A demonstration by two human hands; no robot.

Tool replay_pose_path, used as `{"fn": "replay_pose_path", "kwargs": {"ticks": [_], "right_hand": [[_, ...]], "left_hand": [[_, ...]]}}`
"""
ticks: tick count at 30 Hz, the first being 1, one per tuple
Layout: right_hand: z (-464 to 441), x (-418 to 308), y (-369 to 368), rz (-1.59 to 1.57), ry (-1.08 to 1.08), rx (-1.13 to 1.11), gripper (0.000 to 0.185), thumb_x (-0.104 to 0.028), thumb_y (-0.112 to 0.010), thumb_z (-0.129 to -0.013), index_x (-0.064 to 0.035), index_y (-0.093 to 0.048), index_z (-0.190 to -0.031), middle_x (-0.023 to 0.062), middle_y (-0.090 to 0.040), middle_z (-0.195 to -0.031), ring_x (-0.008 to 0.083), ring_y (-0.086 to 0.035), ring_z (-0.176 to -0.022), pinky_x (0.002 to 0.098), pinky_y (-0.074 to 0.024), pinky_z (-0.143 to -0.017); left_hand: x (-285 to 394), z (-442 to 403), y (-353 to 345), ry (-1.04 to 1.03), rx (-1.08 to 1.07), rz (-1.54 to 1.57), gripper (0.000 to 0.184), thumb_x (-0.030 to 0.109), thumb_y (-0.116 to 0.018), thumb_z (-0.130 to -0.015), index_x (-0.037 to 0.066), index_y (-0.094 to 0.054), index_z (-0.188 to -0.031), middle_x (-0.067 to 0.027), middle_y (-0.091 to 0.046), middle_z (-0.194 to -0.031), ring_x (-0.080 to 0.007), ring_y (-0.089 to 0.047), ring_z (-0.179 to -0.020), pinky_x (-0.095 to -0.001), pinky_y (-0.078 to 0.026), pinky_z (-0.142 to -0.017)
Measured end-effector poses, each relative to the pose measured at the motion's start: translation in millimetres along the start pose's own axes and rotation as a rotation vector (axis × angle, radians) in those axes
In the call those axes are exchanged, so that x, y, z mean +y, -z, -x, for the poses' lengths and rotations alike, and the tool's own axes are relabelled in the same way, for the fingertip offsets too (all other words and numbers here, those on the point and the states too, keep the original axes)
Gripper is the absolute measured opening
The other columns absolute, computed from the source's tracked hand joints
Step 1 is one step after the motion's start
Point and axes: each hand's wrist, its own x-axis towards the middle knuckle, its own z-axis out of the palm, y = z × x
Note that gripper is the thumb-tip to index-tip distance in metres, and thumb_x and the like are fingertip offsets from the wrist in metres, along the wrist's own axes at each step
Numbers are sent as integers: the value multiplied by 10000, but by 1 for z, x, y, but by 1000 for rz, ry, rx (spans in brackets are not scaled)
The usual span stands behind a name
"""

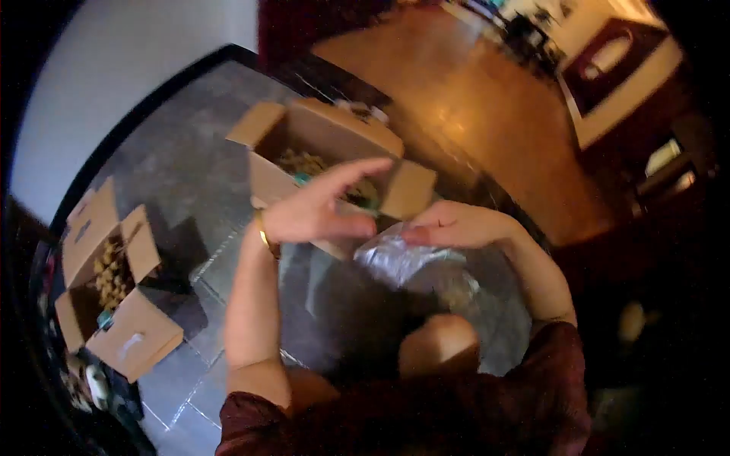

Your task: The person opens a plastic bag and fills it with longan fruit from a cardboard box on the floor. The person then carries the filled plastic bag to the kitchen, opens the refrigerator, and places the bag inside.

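My right hand (452, 226) is closed on a crumpled, clear plastic bag (403, 258) that hangs down in front of my knee. What the bag holds, if anything, is too blurred to tell. My left hand (319, 207), with a gold bracelet (263, 232) at the wrist, is open, thumb and fingers apart. Its thumb is close to the plastic; I cannot tell whether they touch. Just beyond both hands stands an open cardboard box (338, 125) with brown, knobbly contents (303, 163) and some teal-green bits inside.
At the left, a second open cardboard box (144, 334) holds a cluster of brown, rounded pieces (112, 277). Dark grey tiles (182, 114) lie under both boxes. A wooden floor (433, 83) extends beyond, and a white wall (144, 53) stands at upper left.
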Motion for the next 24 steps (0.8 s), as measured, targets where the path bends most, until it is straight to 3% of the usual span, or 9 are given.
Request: {"fn": "replay_pose_path", "kwargs": {"ticks": [4, 5, 6, 8, 11, 13, 18, 22, 24], "right_hand": [[-65, -83, 10, 157, 648, -44, 314, -179, -469, -956, 36, -558, -1165, 104, -587, -1160, 152, -524, -1060, 294, -406, -920], [-77, -91, 7, 153, 605, -29, 321, -151, -456, -953, 41, -532, -1199, 125, -532, -1250, 196, -491, -1145, 301, -377, -965], [-85, -98, 1, 190, 599, 84, 324, -167, -465, -939, -32, -543, -1224, 124, -597, -1158, 201, -555, -1063, 318, -422, -912], [-100, -98, -10, 391, 722, 414, 325, -123, -472, -924, -61, -543, -1235, 123, -615, -1077, 199, -573, -975, 325, -435, -869], [-111, -78, -16, 210, 869, 734, 336, -96, -483, -909, -72, -544, -1238, 80, -623, -882, 164, -577, -798, 307, -463, -759], [-109, -59, -10, -25, 713, 683, 329, -92, -486, -907, -66, -549, -1229, 50, -603, -814, 133, -557, -733, 277, -463, -697], [-95, -26, 19, -263, 541, 610, 231, -116, -500, -916, -27, -602, -1103, -2, -580, -763, 63, -517, -660, 225, -437, -595], [-103, -3, 24, -409, 595, 347, 183, -107, -527, -898, -23, -613, -1036, -4, -591, -836, 69, -536, -752, 220, -439, -675], [-111, 6, 26, -278, 678, 473, 186, -96, -528, -895, -36, -611, -1050, -16, -583, -845, 65, -531, -757, 221, -445, -708]], "left_hand": [[15, 35, 33, 41, -100, 407, 808, 25, -618, -735, 46, -215, -1435, -63, -418, -1325, -142, -412, -1165, -284, -360, -971], [10, 46, 41, 60, -69, 386, 797, 222, -676, -742, 35, -273, -1404, -78, -421, -1331, -155, -408, -1190, -296, -347, -988], [10, 58, 49, 81, -41, 369, 842, 418, -734, -748, 24, -332, -1373, -93, -424, -1337, -168, -405, -1215, -308, -335, -1005], [30, 79, 55, 218, 129, 388, 666, 314, -731, -765, 25, -432, -1286, -59, -525, -1197, -130, -488, -1087, -278, -398, -918], [33, 86, 63, 293, 452, 357, 430, 175, -711, -779, 37, -539, -1148, 2, -598, -1008, -66, -539, -898, -224, -439, -771], [34, 84, 61, 225, 646, 378, 239, 51, -650, -803, 54, -587, -1034, 28, -608, -924, -32, -541, -808, -173, -431, -701], [16, 71, 67, -89, 1408, 197, 124, 62, -597, -844, 77, -577, -965, 63, -541, -805, -8, -462, -695, -162, -354, -604], [15, 68, 68, -120, 1473, 38, 190, 57, -562, -861, 73, -558, -1050, 78, -490, -781, -21, -447, -723, -156, -358, -681], [20, 59, 64, -126, 1440, -153, 403, 75, -588, -823, 72, -495, -1214, -19, -536, -1046, -114, -484, -979, -255, -379, -869]]}}
